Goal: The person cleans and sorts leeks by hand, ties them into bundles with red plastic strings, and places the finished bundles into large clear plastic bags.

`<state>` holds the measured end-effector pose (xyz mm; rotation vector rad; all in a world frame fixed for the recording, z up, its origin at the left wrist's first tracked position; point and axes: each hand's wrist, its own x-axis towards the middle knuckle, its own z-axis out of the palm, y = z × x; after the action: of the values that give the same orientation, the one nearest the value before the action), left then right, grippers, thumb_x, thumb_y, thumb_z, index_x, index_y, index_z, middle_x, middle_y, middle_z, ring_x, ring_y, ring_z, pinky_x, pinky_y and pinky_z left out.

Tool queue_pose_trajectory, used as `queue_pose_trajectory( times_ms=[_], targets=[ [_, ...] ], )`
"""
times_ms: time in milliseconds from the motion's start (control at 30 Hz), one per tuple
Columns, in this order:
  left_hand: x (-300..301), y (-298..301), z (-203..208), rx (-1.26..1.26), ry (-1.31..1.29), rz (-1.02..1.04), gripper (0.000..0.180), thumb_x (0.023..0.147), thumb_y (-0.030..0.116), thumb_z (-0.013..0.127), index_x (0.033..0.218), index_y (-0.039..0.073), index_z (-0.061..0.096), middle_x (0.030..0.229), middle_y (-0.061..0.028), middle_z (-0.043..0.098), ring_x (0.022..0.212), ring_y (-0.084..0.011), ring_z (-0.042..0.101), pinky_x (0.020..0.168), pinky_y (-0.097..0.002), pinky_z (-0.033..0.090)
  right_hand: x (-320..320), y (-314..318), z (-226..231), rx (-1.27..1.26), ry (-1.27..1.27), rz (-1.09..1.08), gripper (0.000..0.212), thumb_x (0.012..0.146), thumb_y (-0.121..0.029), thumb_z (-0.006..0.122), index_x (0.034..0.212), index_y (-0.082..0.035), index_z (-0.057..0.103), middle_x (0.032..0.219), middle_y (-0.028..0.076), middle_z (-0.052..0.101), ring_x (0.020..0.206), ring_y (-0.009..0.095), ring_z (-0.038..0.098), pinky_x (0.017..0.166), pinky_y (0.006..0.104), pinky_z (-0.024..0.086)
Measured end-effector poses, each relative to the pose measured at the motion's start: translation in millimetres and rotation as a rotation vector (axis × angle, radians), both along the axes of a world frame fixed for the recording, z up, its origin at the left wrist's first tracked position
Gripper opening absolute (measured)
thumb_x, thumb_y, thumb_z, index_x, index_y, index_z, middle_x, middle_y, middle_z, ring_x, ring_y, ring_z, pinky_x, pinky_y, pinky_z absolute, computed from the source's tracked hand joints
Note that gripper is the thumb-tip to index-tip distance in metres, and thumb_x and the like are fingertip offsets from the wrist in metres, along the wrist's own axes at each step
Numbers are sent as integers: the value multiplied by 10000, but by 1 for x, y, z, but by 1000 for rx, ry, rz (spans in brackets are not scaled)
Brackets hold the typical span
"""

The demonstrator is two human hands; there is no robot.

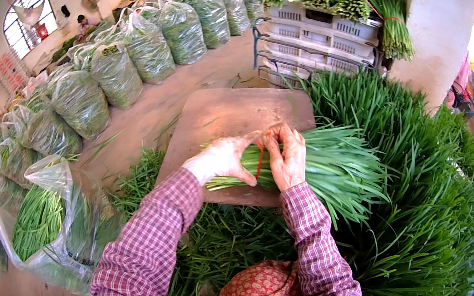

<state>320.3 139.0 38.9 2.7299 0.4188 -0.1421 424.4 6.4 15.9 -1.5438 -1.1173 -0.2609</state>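
Note:
A bunch of long green garlic chives (344,167) lies across a brown board (224,111), its leafy ends fanning out to the right. My left hand (222,161) is wrapped over the cut end, thumb in front and fingers behind. A thin red tie (259,164) goes round the bunch between my hands. On top of the bunch, my right hand (287,157) pinches the tie with fingertips together, close to the left fingertips. The underside of the bunch is hidden.
Loose chives (426,226) are heaped along the right and below the board. Stacked white crates (317,37) carry tied bunches (352,6) beyond it, beside a pillar (429,49). Filled clear bags (172,32) line the left; an open bag (40,221) stands nearer. A person (84,26) is far left.

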Motion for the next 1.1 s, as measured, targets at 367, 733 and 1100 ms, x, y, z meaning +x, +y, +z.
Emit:
queue_pose_trajectory(
  times_ms=[367,733,1100],
  targets=[
    [-20,9,47,-413,201,61,937,605,445,814,1333,3,424,1277,-196,516,1189,-279,482,1033,-340,322,-2,29,25,42,360,222,99,831,-110,609,827,-28,555,665,53,583,630,131,551,586,288,441],
    [1,-45,-21,256,-651,474,254,808,261,647,953,54,675,931,-135,666,883,-291,626,901,-395,442,6,44,-14,229,752,482,18,897,-35,538,905,-33,522,845,18,585,829,92,565,791,237,445],
    [1,-54,-67,417,-971,487,146,817,218,637,911,114,679,922,-69,682,909,-226,642,959,-435,400,8,34,-10,46,527,171,97,878,-46,554,966,-24,590,790,36,623,750,105,592,737,242,484]
  ],
)
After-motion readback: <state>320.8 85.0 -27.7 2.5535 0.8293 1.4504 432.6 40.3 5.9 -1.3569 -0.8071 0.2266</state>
